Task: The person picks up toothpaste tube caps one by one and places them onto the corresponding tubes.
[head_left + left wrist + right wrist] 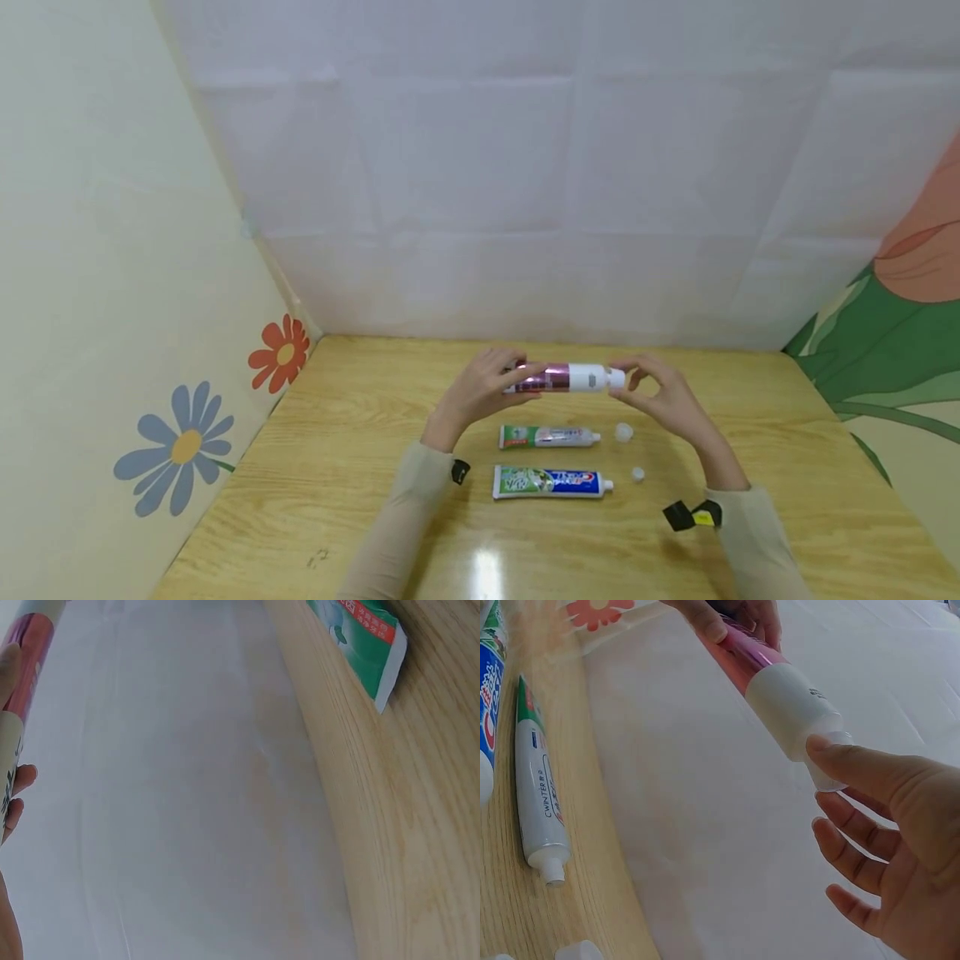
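Above the table, my left hand (483, 383) grips the pink end of a pink-and-white toothpaste tube (558, 377). My right hand (663, 398) pinches the white cap (617, 378) at the tube's other end between thumb and forefinger. In the right wrist view the cap (826, 769) sits at the tube's white shoulder, partly covered by the thumb; its other fingers are spread below. Whether the cap is loose cannot be told. Only some fingertips of the left hand (22, 780) show in the left wrist view, around the tube.
On the wooden table (360, 517) lie a small green-and-white toothpaste tube (550, 437) and a larger green-and-blue toothpaste tube (551, 482), both uncapped. A white cap (623, 432) and a smaller white cap (638, 474) lie right of their nozzles. A white sheet (480, 208) hangs behind.
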A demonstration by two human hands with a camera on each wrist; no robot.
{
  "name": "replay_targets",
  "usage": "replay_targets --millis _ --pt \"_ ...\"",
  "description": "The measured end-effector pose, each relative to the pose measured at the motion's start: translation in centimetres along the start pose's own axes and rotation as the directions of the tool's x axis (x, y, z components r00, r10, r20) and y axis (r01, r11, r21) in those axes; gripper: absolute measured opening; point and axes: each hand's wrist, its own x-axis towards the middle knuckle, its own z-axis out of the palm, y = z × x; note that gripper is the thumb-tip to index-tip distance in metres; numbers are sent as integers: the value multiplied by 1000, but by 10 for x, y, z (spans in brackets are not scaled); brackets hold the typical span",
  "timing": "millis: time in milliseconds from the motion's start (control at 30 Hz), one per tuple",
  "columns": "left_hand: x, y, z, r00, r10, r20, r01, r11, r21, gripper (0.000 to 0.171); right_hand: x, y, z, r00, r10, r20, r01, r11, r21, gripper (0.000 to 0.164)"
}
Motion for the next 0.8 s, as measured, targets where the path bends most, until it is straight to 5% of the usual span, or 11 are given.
replay_targets --millis 500,800 --pt "1 3 -1 1000 -2 -20 3 997 77 62 0 -1 -2 999 23 25 -22 999 -25 34" --pt "0 5 -4 998 -25 -54 32 989 144 62 0 0 1 999 -38 30 39 999 -28 31"
